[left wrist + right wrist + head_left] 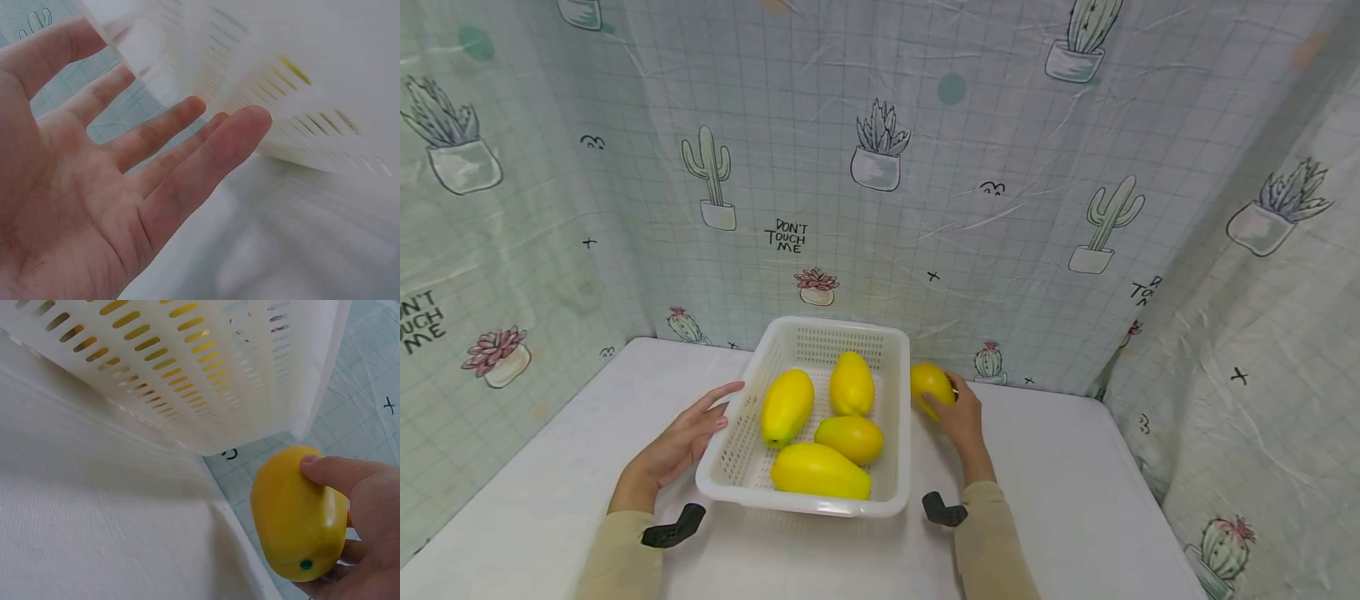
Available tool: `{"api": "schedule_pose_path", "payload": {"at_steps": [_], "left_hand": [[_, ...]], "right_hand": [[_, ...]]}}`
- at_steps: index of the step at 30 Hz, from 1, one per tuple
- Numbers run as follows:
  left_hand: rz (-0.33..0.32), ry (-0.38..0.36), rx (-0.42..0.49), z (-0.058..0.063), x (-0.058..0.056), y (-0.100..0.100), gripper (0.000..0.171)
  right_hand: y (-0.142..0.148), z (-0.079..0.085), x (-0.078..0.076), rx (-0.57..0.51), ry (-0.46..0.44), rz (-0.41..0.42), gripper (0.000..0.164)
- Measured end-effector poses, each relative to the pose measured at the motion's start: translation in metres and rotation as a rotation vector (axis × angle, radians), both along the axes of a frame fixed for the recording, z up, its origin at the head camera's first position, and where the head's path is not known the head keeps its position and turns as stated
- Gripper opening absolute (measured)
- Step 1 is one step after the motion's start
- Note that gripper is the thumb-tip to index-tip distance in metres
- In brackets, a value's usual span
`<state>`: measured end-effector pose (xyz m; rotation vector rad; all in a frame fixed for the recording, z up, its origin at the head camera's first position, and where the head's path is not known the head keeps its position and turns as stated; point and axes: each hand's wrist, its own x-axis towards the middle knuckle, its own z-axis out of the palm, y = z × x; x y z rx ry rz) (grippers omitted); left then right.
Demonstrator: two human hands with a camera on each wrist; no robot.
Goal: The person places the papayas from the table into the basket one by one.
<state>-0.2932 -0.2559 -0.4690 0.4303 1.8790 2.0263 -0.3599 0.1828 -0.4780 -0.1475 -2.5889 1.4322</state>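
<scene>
A white plastic basket with slotted walls sits on the table, holding several yellow fruits, among them a long papaya-like one at its near side. My left hand is at the basket's left side, fingers spread and nearly straight. Its fingertips meet the slotted wall in the left wrist view. Just outside the right wall, my right hand grips a yellow mango, thumb on one side and fingers behind. A small green spot marks the mango's end. The fingers behind it are partly hidden.
The white table ends at a grid-patterned curtain printed with potted cacti, which also hangs along both sides. A black strap-like piece is at the left wrist and another at the right.
</scene>
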Motion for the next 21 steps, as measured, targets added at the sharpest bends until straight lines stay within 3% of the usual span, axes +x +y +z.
{"api": "schedule_pose_path", "payload": {"at_steps": [8, 17, 21], "left_hand": [[0.010, -0.008, -0.012, 0.000, 0.000, 0.000, 0.055], [-0.047, 0.017, 0.025, -0.002, -0.001, -0.001, 0.056], [-0.045, 0.016, 0.027, -0.001, -0.001, -0.001, 0.055]], "right_hand": [[0.001, 0.007, 0.006, -0.010, 0.026, 0.001, 0.066], [0.002, 0.016, 0.012, -0.008, 0.041, 0.002, 0.065], [0.001, 0.021, 0.014, -0.005, 0.047, 0.010, 0.065]]}}
